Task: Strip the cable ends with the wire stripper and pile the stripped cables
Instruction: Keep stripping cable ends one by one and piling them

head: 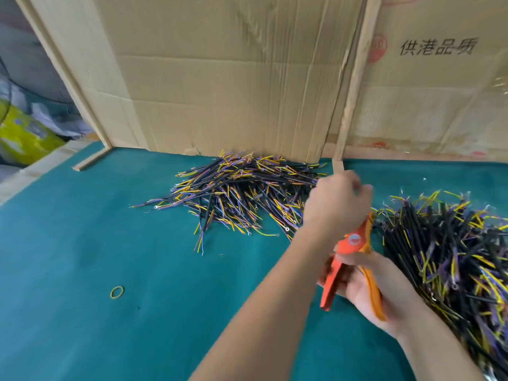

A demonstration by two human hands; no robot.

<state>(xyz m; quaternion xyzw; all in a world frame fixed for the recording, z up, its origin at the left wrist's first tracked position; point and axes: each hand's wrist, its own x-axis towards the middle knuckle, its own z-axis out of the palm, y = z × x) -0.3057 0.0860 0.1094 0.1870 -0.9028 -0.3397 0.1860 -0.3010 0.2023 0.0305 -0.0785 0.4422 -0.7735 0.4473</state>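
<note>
Orange wire stripper [354, 259], R hand [384, 295] grips

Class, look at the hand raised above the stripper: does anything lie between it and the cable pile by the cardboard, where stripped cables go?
Nothing visible does. The left hand hovers right at the pile's right edge, with only bare green mat nearby. Blur hides whether it holds a cable.

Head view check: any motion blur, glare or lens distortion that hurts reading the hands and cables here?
Head view: the left hand is motion-blurred at the fingers, so its hold is unclear; the right hand on the orange wire stripper is sharper. Wide-angle bending curves the cardboard wall edges. Light is soft and even; mild glare sits at the upper right edge. The far cable pile reads crisp.
</note>
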